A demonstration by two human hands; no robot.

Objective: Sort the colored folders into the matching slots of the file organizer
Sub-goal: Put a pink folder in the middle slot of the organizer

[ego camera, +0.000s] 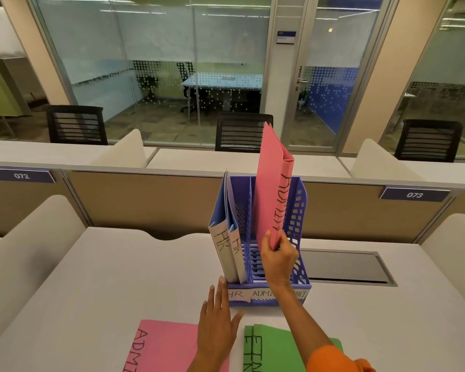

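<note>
File organizer [298, 210]: blue-purple plastic, perforated walls, three upright slots, standing on the white bench [91, 277]. Paper labels along its front lip read HR [236, 294] at left and ADMIN in the middle; the third is partly covered by the forearm and only "NCE" shows.

Left slot: two blue folders [223, 218], upright, leaning slightly left, each marked "HR" on the pale spine. Right slot: nothing visible in it from this angle.

Middle slot: a pink folder [271, 189] marked "ADMIN" stands nearly upright, tilted a little right, its lower end down inside the organizer and most of its length above the rim. Right hand [278, 260]: grip clenched on the folder's lower edge, thumb on the near face, fingers wrapped behind. Orange sleeve at the lower right.

Left hand [218, 320]: grip released, palm flat and fingers spread, fingertips touching the organizer's front left corner by the HR label.

On the bench nearest the person: a second pink folder [161, 345] marked "ADMI…", lying flat, partly under the left hand; just beside it to the right, green folders [271, 347] lying flat, lettering cut off by the frame.
</note>
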